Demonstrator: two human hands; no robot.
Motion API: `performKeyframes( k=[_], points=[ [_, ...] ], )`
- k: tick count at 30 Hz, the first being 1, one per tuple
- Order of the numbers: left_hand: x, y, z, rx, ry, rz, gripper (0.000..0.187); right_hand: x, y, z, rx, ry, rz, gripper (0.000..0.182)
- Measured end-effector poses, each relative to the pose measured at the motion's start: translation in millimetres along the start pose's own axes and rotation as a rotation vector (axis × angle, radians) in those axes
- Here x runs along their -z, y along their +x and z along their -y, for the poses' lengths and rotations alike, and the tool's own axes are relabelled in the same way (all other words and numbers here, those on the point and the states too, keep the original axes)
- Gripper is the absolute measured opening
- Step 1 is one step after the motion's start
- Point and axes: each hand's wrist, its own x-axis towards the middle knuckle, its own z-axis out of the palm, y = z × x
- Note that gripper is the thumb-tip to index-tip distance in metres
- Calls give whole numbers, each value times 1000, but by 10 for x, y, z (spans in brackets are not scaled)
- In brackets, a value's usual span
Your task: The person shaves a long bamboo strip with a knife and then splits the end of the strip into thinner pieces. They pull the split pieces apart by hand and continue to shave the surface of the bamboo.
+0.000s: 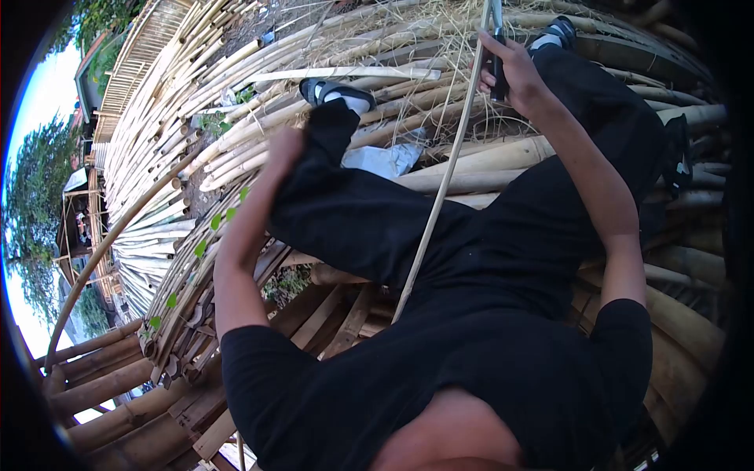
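Note:
My right hand [514, 77] is closed around the black handle of a knife [499, 71], whose pale blade points up toward the top edge. A long, thin bamboo strip [449, 173] runs down from beside the blade, past my fingertips, and across my lap to my waist. Beside my bent left leg, my left hand [286, 146] is balled up, its fingers mostly out of sight against the dark trousers [338, 212]. What it holds, if anything, I cannot tell.
Bamboo poles [157, 141] lie in long rows at the left and under my feet. Pale shavings [420, 47] cover the poles ahead. A crumpled white sheet [385, 159] lies between my legs. A curved pole [118, 228] arches at the left, near a green-leaved vine [200, 248].

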Motion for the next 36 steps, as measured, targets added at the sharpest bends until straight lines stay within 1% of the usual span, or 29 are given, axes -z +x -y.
performKeyframes(
  k=[1, 2, 3, 5, 6, 7, 9, 10, 11, 12, 13, 14, 15, 16, 17, 18, 19, 21, 23, 24, 25, 27, 29, 30, 31, 32, 33, 35, 36],
  points=[
    [15, -191, -455, -313, 55, -10, 30, -17, 11, 9, 16, 18, -27, 33],
    [-30, -366, -685, -623, 107, 1, 27, -19, 6, -28, 5, 26, -31, 33],
    [-77, -312, -686, -623, 222, 58, 29, -4, 19, -39, -6, 15, -21, 33],
    [-281, 68, -65, -237, -131, -227, 32, 11, 72, 10, -4, -14, -1, 33],
    [-262, 274, 347, -54, -75, -161, 37, 27, 80, 13, -7, -14, 16, 33],
    [-562, 320, 355, -57, -75, -149, 37, 28, 43, -44, -27, -5, 31, 33],
    [-479, 152, -277, -292, -28, -278, 31, 35, 87, -6, 3, 3, 24, 35],
    [-479, -82, -665, -598, -10, -437, 26, 47, 88, -10, -16, -13, 36, 35],
    [-76, -264, -765, -747, 184, 266, 25, 65, 63, -45, -55, -37, 55, 34],
    [-279, -186, -511, -583, -13, 22, 33, 77, 85, -79, -30, 5, 53, 32],
    [-378, 86, -17, -414, -189, -244, 42, 66, 103, -62, -16, -4, 61, 32],
    [-271, 357, 512, -308, 68, -318, 50, 59, 109, -18, -13, -11, 39, 31],
    [156, 168, 608, -45, 100, -283, 52, 45, 65, -53, -44, -9, 17, 31],
    [-311, 521, 1133, 221, 32, -441, 55, 44, 48, -62, -39, -1, -16, 29],
    [91, 375, 981, 584, -315, -661, 51, 61, 41, -56, -70, -1, 11, 28],
    [-30, 577, 1272, 558, -378, -735, 43, 24, 37, -58, -49, -3, -5, 30],
    [209, 428, 1059, 559, -372, -735, 43, -8, 21, -81, -30, -5, -21, 33],
    [604, 65, 369, 188, -472, -564, 35, -7, 39, -134, -48, -17, 4, 32],
    [620, -290, -301, -31, -665, -321, 32, 13, 69, -121, -55, -38, 24, 30],
    [676, -642, -668, -297, -696, -296, 35, 9, 58, -132, -54, -40, 34, 31],
    [529, -781, -835, -662, -600, -212, 41, -2, 63, -133, -49, -40, 48, 32],
    [298, -1177, -1023, -1133, -519, -45, 43, -50, 18, -121, -56, -43, 36, 32],
    [275, -1104, -707, -1019, -405, 16, 45, -28, 1, -84, -54, -56, 19, 31],
    [245, -899, -324, -870, -103, -100, 48, -23, 3, -88, -44, -38, 8, 31],
    [198, -661, 0, -328, -105, 194, 47, -26, -4, -107, -35, -18, -1, 31],
    [460, -580, 170, -78, 415, 150, 45, -35, -27, -135, -41, -12, 2, 31],
    [554, -628, 334, -159, 877, -138, 44, -25, -20, -119, -21, -20, 25, 31],
    [802, -637, 232, -114, 129, -378, 46, 9, -39, -102, -7, -22, 32, 31],
    [908, -763, -11, -163, -203, -379, 49, -10, -51, -116, -16, -31, 35, 31]
  ],
)
